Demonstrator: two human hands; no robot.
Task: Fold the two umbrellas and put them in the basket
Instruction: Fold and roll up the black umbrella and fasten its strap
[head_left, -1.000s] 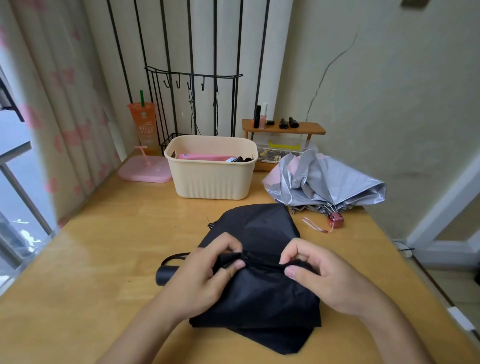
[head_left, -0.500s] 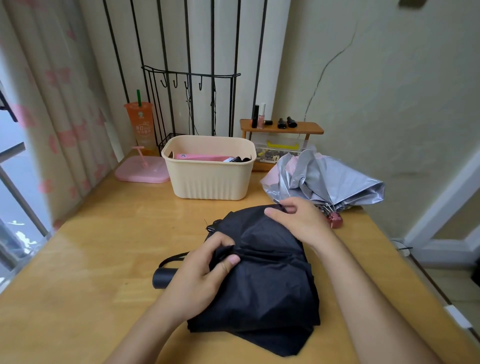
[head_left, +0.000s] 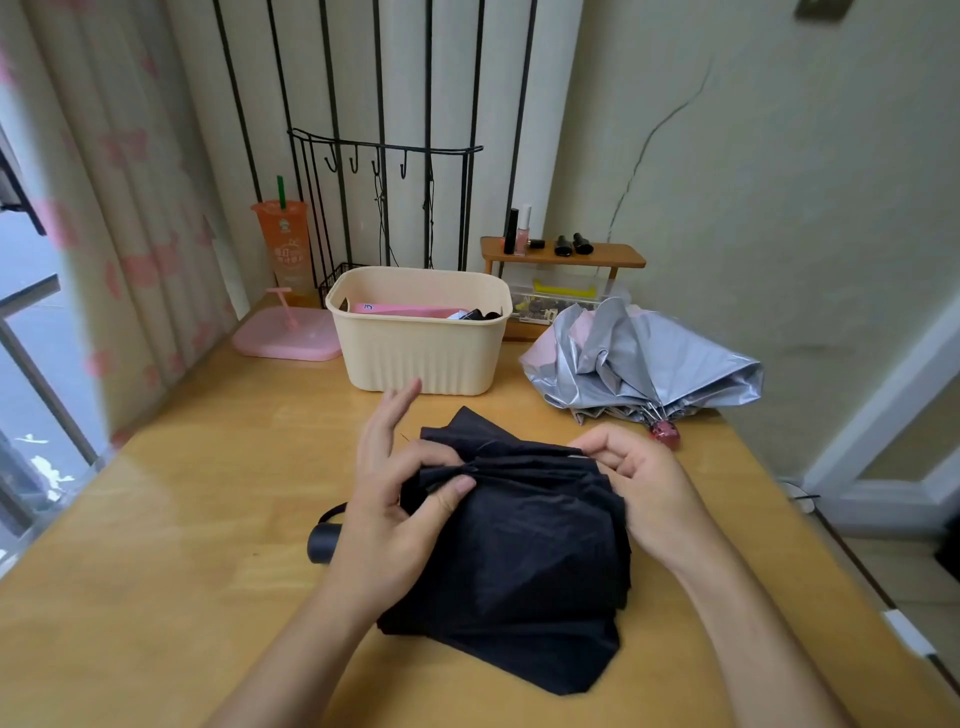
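A black umbrella lies collapsed and loosely bunched on the wooden table, its black handle sticking out to the left. My left hand pinches a fold of its cloth between thumb and forefinger, the other fingers raised. My right hand pinches the same fold at the umbrella's right side. A silver umbrella with a pink lining lies crumpled at the back right, its red handle toward me. The cream basket stands behind the black umbrella with pink and black items inside.
A pink tray and an orange cup stand left of the basket. A black wire rack rises behind it. A small wooden shelf with little bottles stands at the back wall. Curtains hang at the left.
My right hand has come back from the umbrella's far edge and now pinches the fold at the right. My left hand's fingers have lifted while thumb and forefinger keep the pinch.
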